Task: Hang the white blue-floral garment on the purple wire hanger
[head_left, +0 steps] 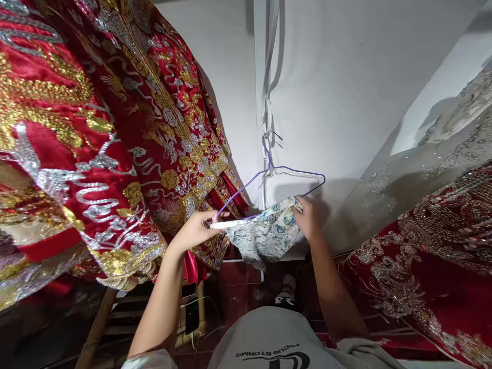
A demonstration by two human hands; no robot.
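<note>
A purple wire hanger (pixel 249 183) hangs by its hook from white straps (pixel 268 110) against the wall. Across its lower bar lies a thin patterned garment (pixel 269 234) in white, blue and green, with a white band along its upper left edge; its exact kind does not show. My left hand (pixel 197 228) is closed on the left end of the white band, at the hanger's left corner. At the other side my right hand (pixel 306 218) pinches the garment's upper right edge, just below the hanger's right corner. Some fingertips are hidden behind the cloth.
Red jackets (pixel 165 118) embroidered in gold and silver hang close on the left. To the right are a beaded red garment (pixel 430 266) and sheer sparkling fabric (pixel 388 189). Below on the left stands a wooden rack or stool (pixel 202 307) with a thin white cable.
</note>
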